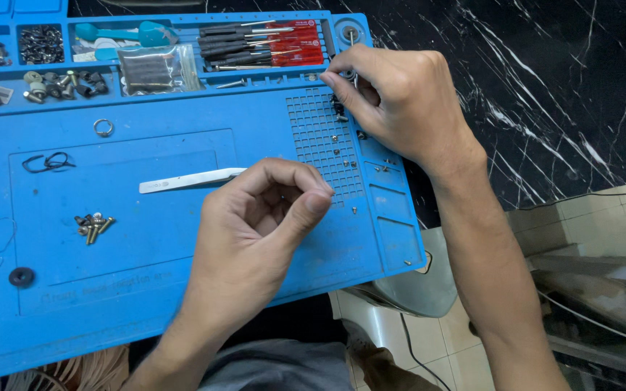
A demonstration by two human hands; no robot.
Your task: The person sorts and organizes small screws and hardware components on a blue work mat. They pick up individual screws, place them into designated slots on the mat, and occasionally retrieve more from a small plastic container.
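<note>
Head: hands (pixel 327 156) nr mat (pixel 182 289) edge

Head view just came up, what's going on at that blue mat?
A person works over a blue repair mat on a black marble table. The right hand pinches small dark parts at the top of the mat's screw grid. The left hand is curled over metal tweezers. Loose screws lie to the left.

Tiny dark part pinched under the right hand (pixel 393 101) fingertips, too small to identify, white flat tweezers (pixel 182 180) tip hidden behind the left hand (pixel 266 217), blue silicone work mat (pixel 146 289) cut off at left edge beyond that hand
</note>
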